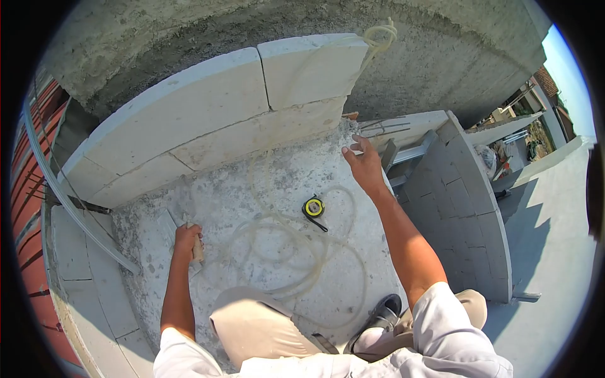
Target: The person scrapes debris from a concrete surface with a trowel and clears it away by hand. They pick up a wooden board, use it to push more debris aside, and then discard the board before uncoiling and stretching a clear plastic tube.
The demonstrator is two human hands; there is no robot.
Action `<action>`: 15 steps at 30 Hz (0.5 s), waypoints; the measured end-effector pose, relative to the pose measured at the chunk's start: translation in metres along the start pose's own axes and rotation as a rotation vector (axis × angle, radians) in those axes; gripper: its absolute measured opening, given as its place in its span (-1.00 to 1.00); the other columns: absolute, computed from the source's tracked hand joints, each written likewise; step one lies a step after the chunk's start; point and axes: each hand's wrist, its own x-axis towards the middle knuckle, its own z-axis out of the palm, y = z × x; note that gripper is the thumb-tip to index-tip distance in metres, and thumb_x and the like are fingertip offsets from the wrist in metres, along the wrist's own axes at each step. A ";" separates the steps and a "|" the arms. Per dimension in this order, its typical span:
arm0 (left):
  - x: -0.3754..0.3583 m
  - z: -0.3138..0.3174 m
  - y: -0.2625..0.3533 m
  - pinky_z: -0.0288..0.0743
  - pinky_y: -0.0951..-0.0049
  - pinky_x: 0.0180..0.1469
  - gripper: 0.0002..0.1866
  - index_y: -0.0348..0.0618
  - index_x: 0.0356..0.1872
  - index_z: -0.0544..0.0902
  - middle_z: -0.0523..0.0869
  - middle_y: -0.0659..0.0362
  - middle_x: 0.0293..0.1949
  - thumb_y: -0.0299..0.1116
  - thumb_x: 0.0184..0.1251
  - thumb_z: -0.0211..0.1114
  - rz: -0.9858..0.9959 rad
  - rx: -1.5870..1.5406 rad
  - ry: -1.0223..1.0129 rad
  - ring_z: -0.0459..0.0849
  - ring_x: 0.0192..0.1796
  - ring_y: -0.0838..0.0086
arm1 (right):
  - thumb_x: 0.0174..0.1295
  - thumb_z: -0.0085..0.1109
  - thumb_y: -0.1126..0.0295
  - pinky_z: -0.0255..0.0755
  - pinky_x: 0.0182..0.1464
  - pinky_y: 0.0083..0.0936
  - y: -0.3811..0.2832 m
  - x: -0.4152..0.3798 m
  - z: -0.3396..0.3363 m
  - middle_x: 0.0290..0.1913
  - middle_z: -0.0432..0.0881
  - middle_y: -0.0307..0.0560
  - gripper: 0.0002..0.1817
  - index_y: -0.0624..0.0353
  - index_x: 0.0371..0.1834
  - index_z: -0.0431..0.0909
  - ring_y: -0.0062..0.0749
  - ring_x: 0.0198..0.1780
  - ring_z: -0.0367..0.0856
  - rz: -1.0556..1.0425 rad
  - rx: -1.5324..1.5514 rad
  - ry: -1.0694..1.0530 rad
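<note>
My left hand [184,240] is closed around the wooden handle of a flat trowel [169,220], low over the dusty floor. The trowel's thin metal blade shows beyond my knuckles, and part of it is hidden by the hand. My right hand [363,165] reaches forward with its fingers apart and nothing in them, close to the end of the low wall of white blocks [214,120]. A yellow and black tape measure [312,208] lies on the floor between my arms.
A clear hose [315,268] lies in loops on the floor [220,189], with its end coiled over the wall top [380,38]. A curved block partition [463,214] and a ladder [409,151] stand at the right. Red roofing [38,239] lies at the left.
</note>
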 end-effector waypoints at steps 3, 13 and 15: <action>0.040 -0.018 -0.021 0.56 0.27 -0.50 -0.75 -0.26 -0.21 0.68 0.70 0.09 -0.41 -0.34 0.16 0.43 0.052 0.212 0.011 0.65 -0.54 0.37 | 0.35 0.38 0.16 0.61 -0.14 -0.30 -0.001 0.064 -0.027 0.06 0.72 0.23 -0.31 0.40 0.41 0.43 -0.27 -0.18 0.74 -0.145 -0.093 0.056; 0.062 -0.018 -0.101 0.62 0.30 0.04 -0.46 -0.39 0.17 0.65 0.78 -0.04 -0.01 -0.32 0.19 0.51 0.415 0.583 0.196 0.74 -0.05 0.26 | 0.43 0.26 -0.02 0.65 0.04 -0.11 -0.049 0.149 -0.072 0.43 0.46 0.22 -0.06 0.32 0.65 0.06 0.03 0.27 0.61 0.251 0.257 -0.018; 0.044 -0.021 -0.108 0.62 0.28 0.10 -0.38 -0.39 0.27 0.60 0.73 -0.09 0.11 -0.32 0.19 0.53 0.469 0.546 0.208 0.72 0.07 0.23 | 0.44 0.24 -0.04 0.59 0.18 0.02 -0.054 0.168 -0.075 0.50 0.37 0.24 -0.02 0.30 0.69 -0.05 0.11 0.40 0.49 0.252 0.308 -0.018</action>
